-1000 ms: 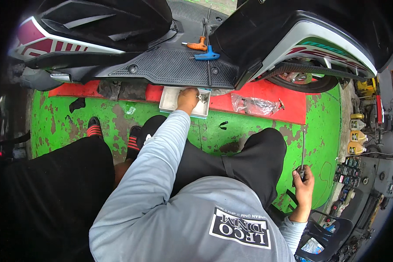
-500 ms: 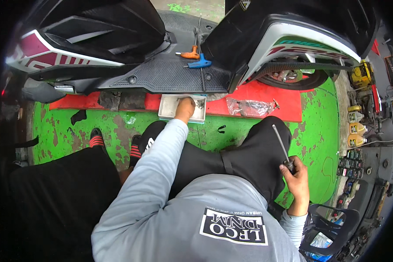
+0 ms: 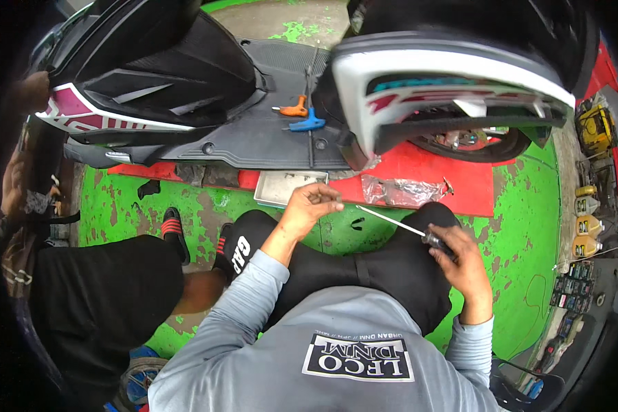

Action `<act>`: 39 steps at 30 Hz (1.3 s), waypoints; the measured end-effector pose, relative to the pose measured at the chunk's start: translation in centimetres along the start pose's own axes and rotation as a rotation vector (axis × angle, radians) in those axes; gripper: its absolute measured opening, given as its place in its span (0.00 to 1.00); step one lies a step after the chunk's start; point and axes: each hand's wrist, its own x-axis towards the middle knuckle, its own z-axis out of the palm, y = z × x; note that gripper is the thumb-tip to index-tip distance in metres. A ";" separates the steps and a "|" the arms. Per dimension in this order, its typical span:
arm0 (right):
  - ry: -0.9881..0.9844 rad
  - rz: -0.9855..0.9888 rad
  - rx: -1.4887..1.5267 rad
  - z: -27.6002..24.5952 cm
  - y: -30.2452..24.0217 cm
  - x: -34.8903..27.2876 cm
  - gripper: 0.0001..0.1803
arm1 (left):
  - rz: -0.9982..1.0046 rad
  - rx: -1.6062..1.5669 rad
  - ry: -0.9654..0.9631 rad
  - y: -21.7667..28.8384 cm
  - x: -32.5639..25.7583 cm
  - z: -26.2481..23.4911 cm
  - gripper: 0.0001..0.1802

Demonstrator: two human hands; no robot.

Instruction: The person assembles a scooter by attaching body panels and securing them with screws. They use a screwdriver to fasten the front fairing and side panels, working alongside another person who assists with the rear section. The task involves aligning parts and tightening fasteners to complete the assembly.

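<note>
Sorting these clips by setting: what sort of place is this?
Probably a motorbike repair workshop: a scooter, orange- and blue-handled tools on its footboard, and a screwdriver in the right hand.

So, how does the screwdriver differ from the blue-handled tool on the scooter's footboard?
The screwdriver is gripped in the right hand; the blue-handled tool lies beside an orange-handled tool on the footboard. The screwdriver's handle is dark, the blue-handled tool's bright blue. Both are hand tools.
</note>
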 end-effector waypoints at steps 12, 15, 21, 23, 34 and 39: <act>0.137 -0.174 0.080 -4.9 8.1 -0.6 0.28 | 0.065 0.118 -0.087 4.8 0.2 10.1 0.13; 0.148 -0.202 0.075 -5.4 9.9 -0.8 0.28 | 0.073 0.206 -0.069 4.9 0.4 11.6 0.13; 0.159 -0.204 0.149 -5.7 13.0 -1.4 0.28 | 0.076 0.313 -0.051 4.5 1.1 14.4 0.13; 0.170 -0.192 0.174 -5.8 13.9 -1.7 0.28 | 0.070 0.350 -0.046 4.1 1.4 14.9 0.12; 0.141 -0.180 0.278 -5.1 18.8 -2.1 0.26 | -0.055 0.422 -0.021 4.0 3.1 18.4 0.08; 0.021 -0.106 0.411 -5.3 20.5 -2.5 0.24 | -0.099 0.463 -0.033 3.2 4.3 18.8 0.10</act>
